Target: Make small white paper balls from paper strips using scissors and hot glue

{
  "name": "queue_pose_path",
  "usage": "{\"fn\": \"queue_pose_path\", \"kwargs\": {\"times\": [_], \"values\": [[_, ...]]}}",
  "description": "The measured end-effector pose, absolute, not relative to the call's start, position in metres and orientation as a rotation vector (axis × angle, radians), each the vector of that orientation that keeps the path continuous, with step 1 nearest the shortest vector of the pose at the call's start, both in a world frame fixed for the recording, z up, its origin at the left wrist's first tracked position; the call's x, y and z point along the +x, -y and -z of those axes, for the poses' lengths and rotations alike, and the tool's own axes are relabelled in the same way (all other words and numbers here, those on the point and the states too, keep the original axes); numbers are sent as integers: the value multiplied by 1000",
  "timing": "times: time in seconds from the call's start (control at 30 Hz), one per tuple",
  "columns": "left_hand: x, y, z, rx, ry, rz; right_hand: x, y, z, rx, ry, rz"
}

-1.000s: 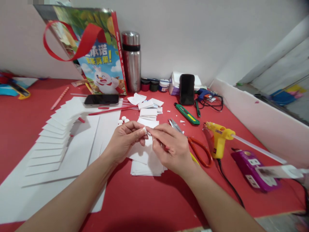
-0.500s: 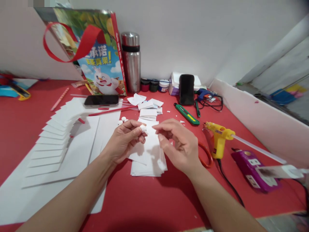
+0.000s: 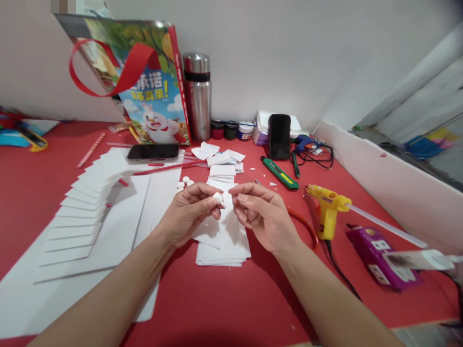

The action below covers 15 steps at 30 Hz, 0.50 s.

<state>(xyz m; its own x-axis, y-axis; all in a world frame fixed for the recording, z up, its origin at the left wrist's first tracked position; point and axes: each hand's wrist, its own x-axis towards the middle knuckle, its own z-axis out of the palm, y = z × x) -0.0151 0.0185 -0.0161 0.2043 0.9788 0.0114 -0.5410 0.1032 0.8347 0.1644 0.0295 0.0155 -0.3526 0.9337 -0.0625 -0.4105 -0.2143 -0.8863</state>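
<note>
My left hand [image 3: 188, 212] pinches a small white round piece [image 3: 217, 197] between thumb and fingers, held above a stack of white paper sheets [image 3: 222, 243]. My right hand [image 3: 262, 214] is just to the right of the piece, fingers curled and close to it, with nothing visible in them. Red-handled scissors [image 3: 307, 226] lie on the red table [image 3: 224, 303], mostly hidden behind my right hand. A few more small white round pieces [image 3: 185, 181] lie on the table just beyond my left hand.
A yellow glue gun [image 3: 329, 207] and purple power strip [image 3: 379, 260] sit at right. Green utility knife [image 3: 280, 172], upright phone [image 3: 279, 136], paint jars [image 3: 231, 129], steel flask [image 3: 197, 96], gift bag [image 3: 144, 82], flat phone [image 3: 152, 151] stand behind. Fanned white paper strips [image 3: 83, 202] lie left.
My right hand pulled away from the piece, dropping a small white scrap onto the paper stack, then came back close to the left hand. The scissors are now mostly hidden behind it.
</note>
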Motion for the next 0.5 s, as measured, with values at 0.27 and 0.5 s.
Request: {"fn": "queue_pose_path", "kwargs": {"times": [0.27,0.5], "values": [[-15,-19,16,823,-673,-1222,164,-32,-12,-857,1022,-1764],[-16,-18,16,833,-654,-1210,168,-34,-10,-765,1068,-1761]]}}
